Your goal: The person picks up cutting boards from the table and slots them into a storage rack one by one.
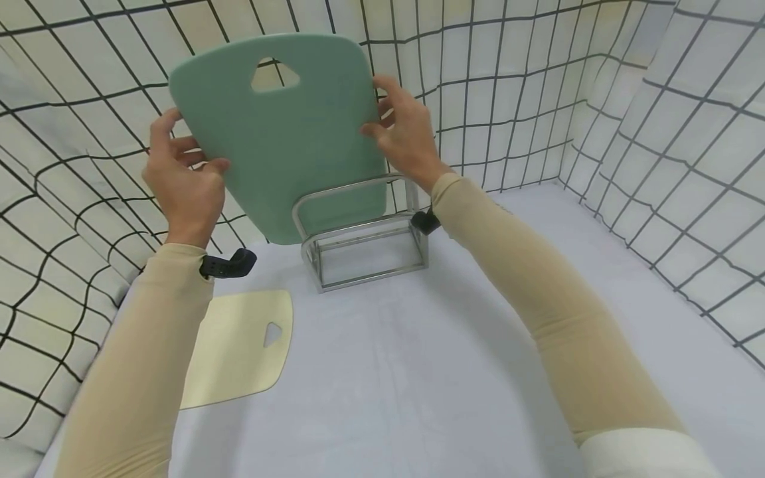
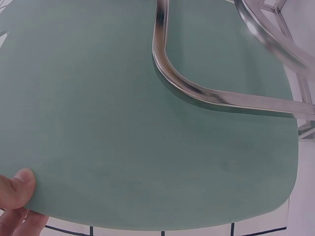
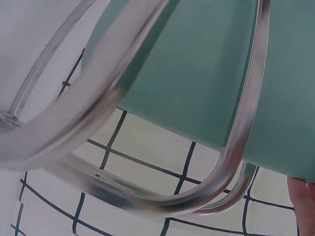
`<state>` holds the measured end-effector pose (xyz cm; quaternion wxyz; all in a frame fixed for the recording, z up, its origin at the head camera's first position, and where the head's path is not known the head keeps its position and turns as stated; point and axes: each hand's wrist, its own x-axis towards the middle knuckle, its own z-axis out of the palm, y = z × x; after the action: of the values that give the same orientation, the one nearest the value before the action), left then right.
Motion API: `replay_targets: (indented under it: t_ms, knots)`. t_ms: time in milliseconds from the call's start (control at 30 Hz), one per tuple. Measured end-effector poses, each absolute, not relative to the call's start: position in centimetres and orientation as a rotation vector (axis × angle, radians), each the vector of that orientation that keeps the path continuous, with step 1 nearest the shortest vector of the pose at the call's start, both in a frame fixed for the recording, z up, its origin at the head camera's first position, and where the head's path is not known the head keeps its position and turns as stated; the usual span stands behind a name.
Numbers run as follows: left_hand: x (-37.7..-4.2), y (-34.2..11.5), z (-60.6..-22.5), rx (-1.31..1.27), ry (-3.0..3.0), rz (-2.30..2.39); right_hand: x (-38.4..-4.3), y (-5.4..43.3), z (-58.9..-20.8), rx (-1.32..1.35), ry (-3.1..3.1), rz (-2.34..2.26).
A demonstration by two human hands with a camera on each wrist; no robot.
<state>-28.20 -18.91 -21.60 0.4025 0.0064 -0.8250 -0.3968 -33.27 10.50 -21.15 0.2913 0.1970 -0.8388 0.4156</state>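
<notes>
Both hands hold a green cutting board (image 1: 293,146) up by its side edges, its cut-out handle at the top. My left hand (image 1: 188,176) pinches the left edge, with the thumb (image 2: 22,184) on the front face in the left wrist view. On the opposite edge, my right hand (image 1: 409,129) grips with its thumb in front; only its fingers (image 3: 301,199) show in the right wrist view. The board's lower part stands behind bent bars of a metal rack (image 1: 375,277). Whether its bottom edge rests on the rack cannot be told.
A pale yellow cutting board (image 1: 239,352) lies flat on the white table (image 1: 406,372), partly hidden by the left forearm. Behind and at both sides rise white cloth walls (image 1: 502,99) with a dark grid pattern. Each wrist wears a black band (image 1: 224,265).
</notes>
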Motion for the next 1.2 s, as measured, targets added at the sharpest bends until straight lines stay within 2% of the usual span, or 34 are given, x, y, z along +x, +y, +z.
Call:
replay_targets:
  t_ms: [1200]
  knots:
    - [-28.7,-17.1,-21.8,-0.049,-2.104,-1.025,-33.3,12.9,-21.4,0.502,-2.243,1.082]
